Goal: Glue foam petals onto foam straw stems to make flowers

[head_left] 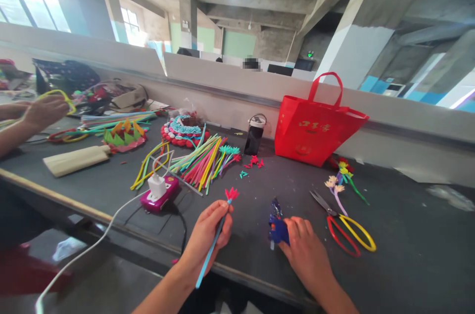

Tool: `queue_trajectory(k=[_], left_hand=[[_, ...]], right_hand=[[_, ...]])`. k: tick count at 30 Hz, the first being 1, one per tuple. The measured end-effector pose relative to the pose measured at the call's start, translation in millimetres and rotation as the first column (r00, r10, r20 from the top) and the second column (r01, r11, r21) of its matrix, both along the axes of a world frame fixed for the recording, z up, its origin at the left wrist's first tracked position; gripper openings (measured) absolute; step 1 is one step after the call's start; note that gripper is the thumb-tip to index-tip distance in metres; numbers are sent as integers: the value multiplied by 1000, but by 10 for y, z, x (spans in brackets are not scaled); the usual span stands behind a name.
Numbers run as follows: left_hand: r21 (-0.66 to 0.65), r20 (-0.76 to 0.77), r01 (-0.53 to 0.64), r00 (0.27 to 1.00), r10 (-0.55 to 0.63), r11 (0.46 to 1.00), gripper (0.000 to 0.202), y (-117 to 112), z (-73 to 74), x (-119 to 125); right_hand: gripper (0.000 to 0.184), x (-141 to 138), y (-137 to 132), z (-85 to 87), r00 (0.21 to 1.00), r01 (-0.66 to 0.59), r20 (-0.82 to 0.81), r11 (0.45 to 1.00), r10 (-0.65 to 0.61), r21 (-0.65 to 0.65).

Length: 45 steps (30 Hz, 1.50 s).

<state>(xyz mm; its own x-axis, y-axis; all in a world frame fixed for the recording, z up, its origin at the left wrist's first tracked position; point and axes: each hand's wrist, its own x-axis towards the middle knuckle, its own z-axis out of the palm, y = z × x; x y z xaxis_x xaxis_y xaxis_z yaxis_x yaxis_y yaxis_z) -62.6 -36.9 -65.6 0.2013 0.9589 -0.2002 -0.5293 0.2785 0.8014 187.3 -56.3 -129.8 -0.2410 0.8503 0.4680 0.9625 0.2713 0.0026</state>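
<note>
My left hand (pixel 208 235) is closed around a light blue stick (pixel 210 254) topped with a small red paper flower (pixel 231 194), held upright over the near edge of the dark table (pixel 408 235). My right hand (pixel 304 249) rests on the table with its fingers wrapped on a blue glue gun (pixel 277 225). Scissors with red and yellow handles (pixel 343 227) lie just to the right of that hand. A few finished paper flowers on stems (pixel 343 180) lie beyond the scissors.
A pile of coloured sticks (pixel 200 158) lies mid-table beside a pink power strip (pixel 161 195) with a white plug and cable. A red tote bag (pixel 315 123) stands at the back. Another person's hand (pixel 44 111) works at the far left near a crown-shaped craft (pixel 124 136).
</note>
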Motion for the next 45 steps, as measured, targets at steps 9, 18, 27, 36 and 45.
queue_trajectory(k=[9,18,27,36,45], left_hand=[[-3,-26,101,995,-101,995,24,449,118,34],[-50,-62,256,964,-259,965,24,523,201,209],[-56,-110,240,963,-245,969,23,737,56,196],[-125,-31,126,991,-131,984,26,866,-255,152],[-153,-19,81,996,-84,985,27,934,-280,55]], right_hand=[[13,-22,180,-71,979,13,-192,964,-66,-267],[70,-253,466,559,592,-388,-804,855,-56,-345],[38,-82,1217,684,86,-486,-953,823,-290,-294],[28,301,2488,213,304,-63,-875,909,-377,-413],[30,134,3251,-63,638,50,-557,751,-532,-659]])
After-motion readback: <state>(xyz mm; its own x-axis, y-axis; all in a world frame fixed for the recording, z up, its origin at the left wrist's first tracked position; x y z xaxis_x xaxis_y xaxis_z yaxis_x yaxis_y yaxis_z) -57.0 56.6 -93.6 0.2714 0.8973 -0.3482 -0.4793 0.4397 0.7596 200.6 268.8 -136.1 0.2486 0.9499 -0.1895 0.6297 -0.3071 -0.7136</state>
